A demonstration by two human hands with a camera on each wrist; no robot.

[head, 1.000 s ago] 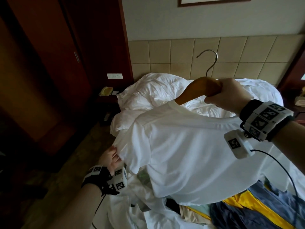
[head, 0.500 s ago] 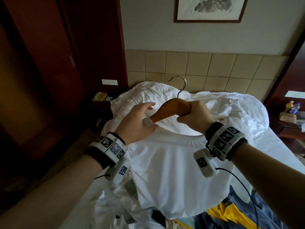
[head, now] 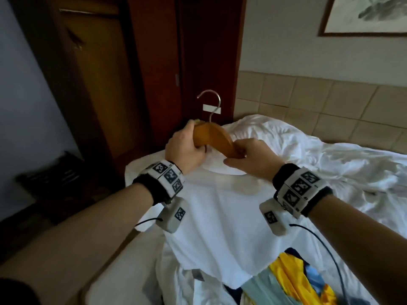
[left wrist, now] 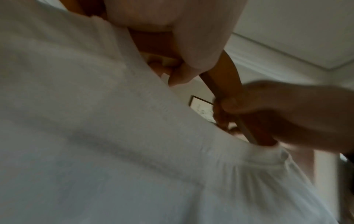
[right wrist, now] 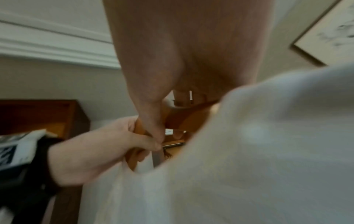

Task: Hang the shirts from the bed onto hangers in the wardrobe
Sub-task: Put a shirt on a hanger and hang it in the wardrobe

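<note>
Head view: both hands, left hand [head: 185,148] and right hand [head: 250,160], are gripping the stiff hanger [head: 212,137], the limp, light shirt [head: 220,216] seemingly draping from it.

Left hand [head: 186,148] grips the upper end of the wooden hanger [head: 212,137], fingers curled round it. Right hand [head: 250,159] grips the lower end where it enters the collar of the white T-shirt [head: 222,219], thumb on the fabric. Metal hook [head: 210,102] stands above the left fingers. Shirt body hangs below both hands, over the clothes pile [head: 293,280] of yellow, blue and pale garments. Rumpled white bedding [head: 319,155] lies beyond the right fingers. Dark wooden wardrobe [head: 110,73] stands beyond the left fingers.
</note>
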